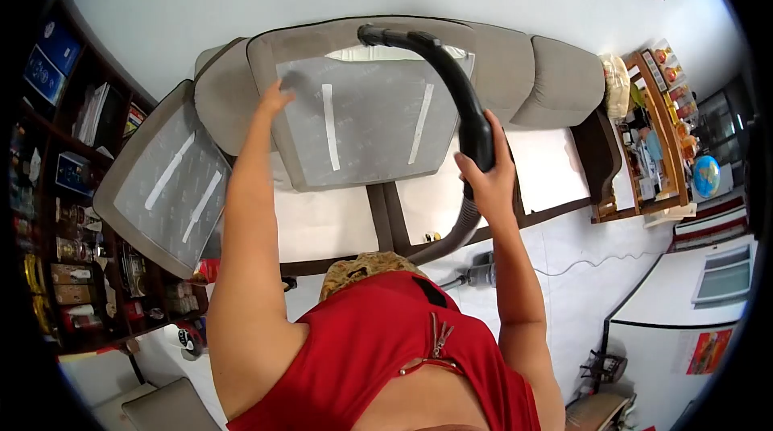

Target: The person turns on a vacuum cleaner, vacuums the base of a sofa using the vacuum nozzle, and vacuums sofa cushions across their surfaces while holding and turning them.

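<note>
My right hand (489,161) is wrapped round the black handle of a vacuum hose (459,89). The tube curves up and left, and its end lies at the top of an upturned grey sofa cushion (370,121). That cushion leans against the sofa back, its grey underside with two white strips facing me. My left hand (276,98) is at the cushion's left edge, fingers partly spread; whether it touches the cushion is unclear. A second upturned cushion (173,181) leans further left. The ribbed hose runs down behind my right hand.
Dark shelves (52,137) full of items stand at the left. The sofa's pale base (322,217) shows below the cushions. At the right are a wooden rack (656,137) and a globe (706,176). A grey vacuum body (481,271) sits on the floor with a cable.
</note>
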Demonstrator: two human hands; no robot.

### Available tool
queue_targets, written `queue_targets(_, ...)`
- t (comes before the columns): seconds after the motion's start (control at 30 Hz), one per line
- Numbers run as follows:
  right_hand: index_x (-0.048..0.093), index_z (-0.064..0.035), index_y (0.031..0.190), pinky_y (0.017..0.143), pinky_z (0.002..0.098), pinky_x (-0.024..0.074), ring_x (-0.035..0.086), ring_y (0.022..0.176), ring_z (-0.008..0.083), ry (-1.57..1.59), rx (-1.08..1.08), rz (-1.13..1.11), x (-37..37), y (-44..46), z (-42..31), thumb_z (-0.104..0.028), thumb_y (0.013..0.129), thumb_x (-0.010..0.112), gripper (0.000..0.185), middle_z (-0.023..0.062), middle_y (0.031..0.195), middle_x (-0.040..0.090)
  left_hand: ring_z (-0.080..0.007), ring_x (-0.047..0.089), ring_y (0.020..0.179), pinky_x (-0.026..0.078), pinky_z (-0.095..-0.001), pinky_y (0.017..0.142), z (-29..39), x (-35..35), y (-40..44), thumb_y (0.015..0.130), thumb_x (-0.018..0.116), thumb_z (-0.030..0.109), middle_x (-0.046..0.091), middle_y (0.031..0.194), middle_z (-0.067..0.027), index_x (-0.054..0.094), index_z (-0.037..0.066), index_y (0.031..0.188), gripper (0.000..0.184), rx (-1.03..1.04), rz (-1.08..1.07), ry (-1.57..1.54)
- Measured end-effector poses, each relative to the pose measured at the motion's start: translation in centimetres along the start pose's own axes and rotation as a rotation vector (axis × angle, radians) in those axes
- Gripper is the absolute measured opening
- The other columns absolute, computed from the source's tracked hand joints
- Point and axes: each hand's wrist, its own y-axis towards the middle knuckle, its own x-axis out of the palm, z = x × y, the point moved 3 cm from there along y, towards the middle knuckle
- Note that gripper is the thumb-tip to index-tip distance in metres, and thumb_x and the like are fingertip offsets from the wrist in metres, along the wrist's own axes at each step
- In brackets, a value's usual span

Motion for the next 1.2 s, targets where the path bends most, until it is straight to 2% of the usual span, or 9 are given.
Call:
queue_targets(0.1,0.044,-0.0119,0.146,0.071,0.0295,0.0519,0.065,0.075,0.0175,-0.019,-0.011,-0.052,3.9,2.5,-0.6,-0.015,0.077,0.075,0.075,0.0138,0.093,0.068,-0.0355,0.044,0.136,0.037,-0.0436,0.111,-1.6,3.5,-0.2,0.079,0.075,0.040,0.044,0.150,-0.0202,0.029,0.005,0.154,0.095,0.022,-0.019,0.009)
queue_targets(0.2,0.045,-0.0144,0.146,0.080,0.0342,0.0529,0.070,0.087,0.0278,-0.026,-0.138,-0.074,7.9,4.5,-0.5,-0.016,0.077,0.076,0.076,0.0185,0.101,0.070,-0.0378,0.043,0.136,0.037,-0.0474,0.111,2.4,0.7,-2.9,0.081,0.075,0.034,0.041,0.150,-0.0190,0.027,0.007,0.154,0.091,-0.097,0.233,0.157)
queue_targets(0.3,0.045,-0.0175,0.145,0.081,0.0384,0.0532,0.070,0.092,0.0338,-0.062,-0.181,-0.134,11.6,6.3,-2.0,-0.020,0.077,0.076,0.075,0.0209,0.105,0.070,-0.0377,0.039,0.138,0.037,-0.0498,0.111,1.3,-1.4,-0.7,0.082,0.075,0.030,0.038,0.153,-0.0167,0.024,0.009,0.154,0.091,-0.069,0.384,0.174)
queue_targets(0.43,0.047,-0.0225,0.143,0.072,0.0445,0.0525,0.067,0.080,0.0384,-0.156,-0.263,-0.157,16.3,9.4,-1.1,-0.023,0.076,0.072,0.072,0.0185,0.093,0.068,-0.0362,0.038,0.139,0.036,-0.0488,0.112,0.5,-4.4,3.2,0.080,0.078,0.030,0.039,0.153,-0.0145,0.023,0.010,0.155,0.094,-0.037,0.407,0.255)
queue_targets(0.53,0.045,-0.0232,0.145,0.078,0.0408,0.0531,0.068,0.089,0.0364,-0.269,-0.202,-0.223,16.9,11.0,-0.6,-0.022,0.077,0.074,0.074,0.0191,0.103,0.069,-0.0339,0.035,0.142,0.034,-0.0487,0.113,2.4,-5.2,4.5,0.079,0.080,0.030,0.038,0.154,-0.0117,0.025,0.011,0.155,0.096,-0.047,0.379,0.315)
queue_targets(0.73,0.047,-0.0270,0.143,0.075,0.0436,0.0536,0.068,0.086,0.0376,-0.270,-0.280,-0.042,11.9,11.5,2.0,-0.020,0.075,0.077,0.075,0.0163,0.100,0.069,-0.0296,0.025,0.148,0.026,-0.0542,0.117,7.8,-6.0,6.9,0.076,0.082,0.032,0.032,0.159,-0.0045,0.027,0.016,0.155,0.097,0.006,0.270,0.429)
queue_targets(0.93,0.046,-0.0167,0.145,0.069,0.0312,0.0525,0.069,0.072,0.0247,-0.267,0.031,0.077,4.3,10.6,4.7,-0.019,0.078,0.073,0.072,0.0161,0.085,0.069,-0.0288,0.020,0.150,0.019,-0.0567,0.120,10.2,-5.6,11.3,0.072,0.084,0.038,0.030,0.160,-0.0042,0.027,0.018,0.155,0.102,0.036,0.116,0.470)
queue_targets(1.13,0.046,-0.0105,0.144,0.069,0.0293,0.0515,0.065,0.072,0.0187,-0.266,0.054,0.122,3.5,8.6,2.9,-0.017,0.078,0.073,0.071,0.0133,0.086,0.068,-0.0289,0.018,0.151,0.013,-0.0593,0.120,10.4,-4.5,13.4,0.065,0.085,0.047,0.026,0.162,-0.0038,0.025,0.019,0.157,0.114,-0.014,-0.046,0.562)
queue_targets(1.2,0.046,-0.0105,0.144,0.070,0.0291,0.0516,0.065,0.072,0.0179,-0.240,0.068,0.130,3.0,7.5,2.6,-0.017,0.078,0.074,0.071,0.0131,0.087,0.068,-0.0289,0.023,0.148,0.012,-0.0587,0.120,10.8,-4.5,13.9,0.061,0.088,0.049,0.031,0.159,-0.0059,0.031,0.019,0.154,0.113,-0.017,-0.029,0.541)
